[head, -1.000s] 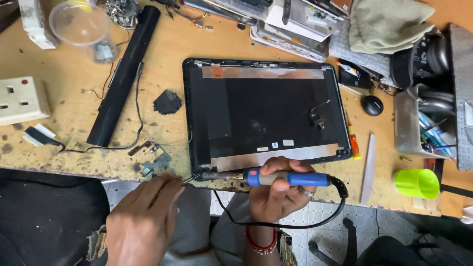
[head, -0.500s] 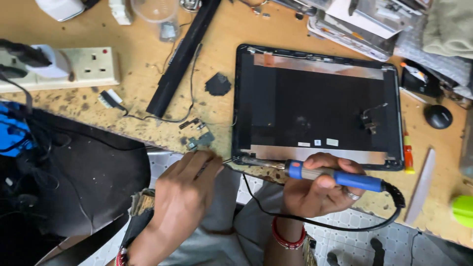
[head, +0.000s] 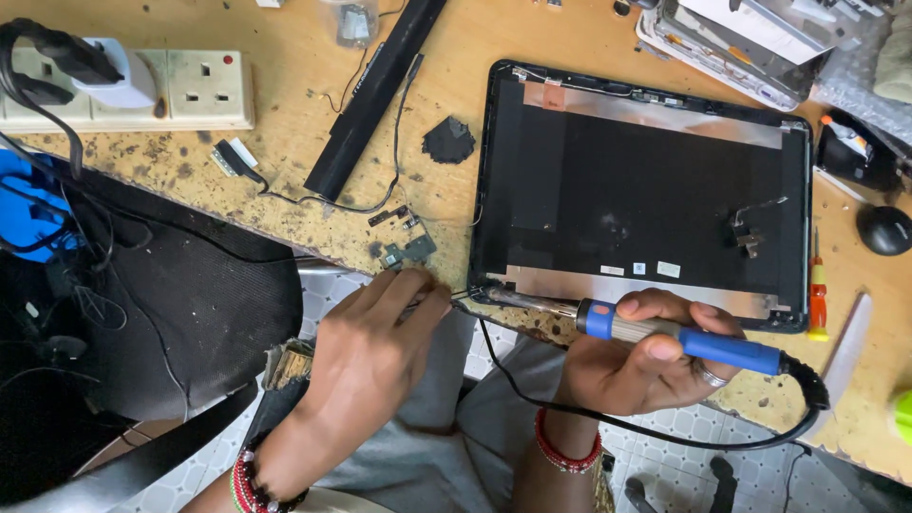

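Note:
A black laptop lid shell (head: 655, 190) lies open-side up on the wooden bench. My right hand (head: 646, 366) grips a blue-handled soldering iron (head: 693, 342), its metal tip pointing left at the shell's near left corner. My left hand (head: 375, 347) pinches a thin wire (head: 458, 295) whose end meets the iron's tip at that corner. The iron's black cord (head: 665, 432) loops below my hands.
A white power strip (head: 190, 90) with a plug sits at the far left, a long black bar (head: 370, 95) beside it. Small brackets (head: 408, 249) lie near the bench edge. At right lie an orange screwdriver (head: 817, 290), a black knob (head: 883, 230) and stacked parts (head: 750, 38).
The view has swung left and drawn closer. Both hands stay at the lid's near left corner, with the iron tip and the thin wire still together there.

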